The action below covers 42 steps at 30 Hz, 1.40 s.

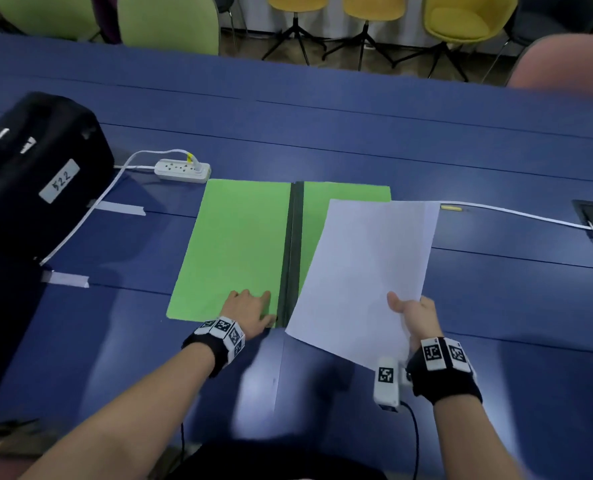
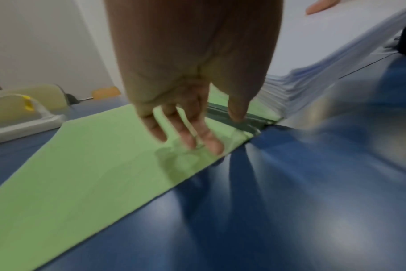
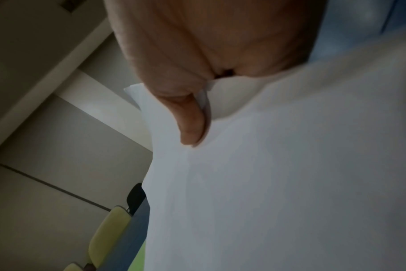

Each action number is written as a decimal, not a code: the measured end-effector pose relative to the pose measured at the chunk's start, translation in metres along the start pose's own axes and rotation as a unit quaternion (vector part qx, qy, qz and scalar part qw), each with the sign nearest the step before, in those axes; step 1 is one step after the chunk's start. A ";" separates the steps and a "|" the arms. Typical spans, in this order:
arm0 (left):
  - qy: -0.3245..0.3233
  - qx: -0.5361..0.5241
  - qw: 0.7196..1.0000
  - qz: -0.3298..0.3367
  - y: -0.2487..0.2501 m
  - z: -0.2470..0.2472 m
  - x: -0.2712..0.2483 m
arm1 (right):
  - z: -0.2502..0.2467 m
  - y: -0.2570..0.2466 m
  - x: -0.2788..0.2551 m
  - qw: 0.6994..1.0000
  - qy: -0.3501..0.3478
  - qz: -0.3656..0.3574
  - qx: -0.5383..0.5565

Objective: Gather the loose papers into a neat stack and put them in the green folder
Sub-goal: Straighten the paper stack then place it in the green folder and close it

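Left hand (image 1: 250,308) flat, fingers straight, on open green folder (image 1: 232,251) | right hand (image 1: 414,315) pinches paper stack (image 1: 364,271) by near-right corner | risk: sheets fan, slip askew.

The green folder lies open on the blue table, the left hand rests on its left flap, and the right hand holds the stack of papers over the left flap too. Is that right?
Not quite. The head view shows the right hand holding the stack of papers over the right flap, not the left. The rest stands: the green folder lies open on the blue table, and the left hand rests on its left flap.
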<state>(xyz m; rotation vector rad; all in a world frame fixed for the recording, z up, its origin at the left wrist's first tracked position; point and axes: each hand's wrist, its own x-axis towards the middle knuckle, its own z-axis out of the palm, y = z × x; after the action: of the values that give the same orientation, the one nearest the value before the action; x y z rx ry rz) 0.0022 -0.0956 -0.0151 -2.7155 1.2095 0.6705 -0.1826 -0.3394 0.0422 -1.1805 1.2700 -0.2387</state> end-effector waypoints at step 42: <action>0.010 -0.259 0.841 -0.475 -0.108 -0.008 -0.017 | 0.015 0.060 0.055 0.977 -0.032 0.079 -0.197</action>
<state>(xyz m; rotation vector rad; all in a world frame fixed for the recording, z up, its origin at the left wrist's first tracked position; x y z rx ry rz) 0.0733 -0.0127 -0.0108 -3.1740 -0.4873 0.8549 -0.1770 -0.3441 -0.0401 -1.3991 1.3840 0.1767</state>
